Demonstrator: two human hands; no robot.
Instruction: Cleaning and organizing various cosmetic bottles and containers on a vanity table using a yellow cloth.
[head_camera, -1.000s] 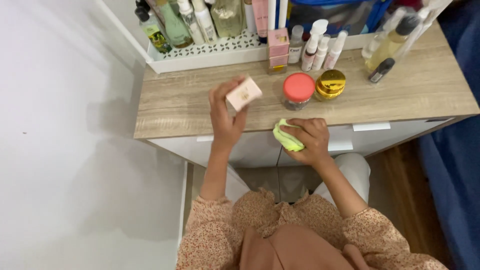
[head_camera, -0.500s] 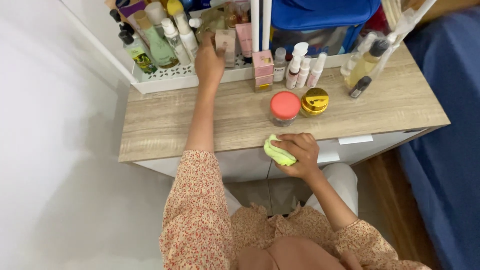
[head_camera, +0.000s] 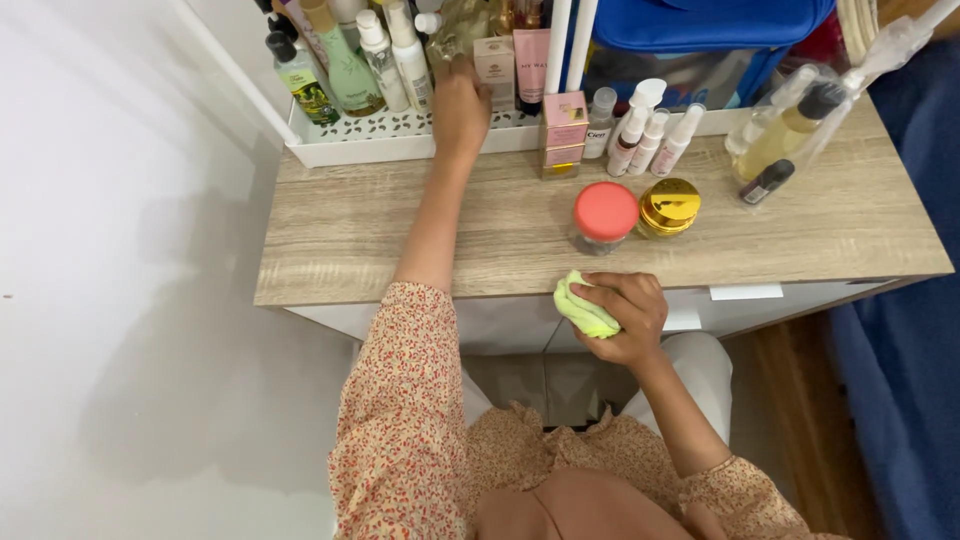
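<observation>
Now the left hand has reached into the tray, its grip unclear, box no longer visible; right hand clenches the cloth.

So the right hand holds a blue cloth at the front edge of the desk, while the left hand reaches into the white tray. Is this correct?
Not quite: the cloth is yellow-green, not blue, as the head view shows. The right hand does hold it at the desk front edge, and the left hand does reach into the white tray.
</observation>
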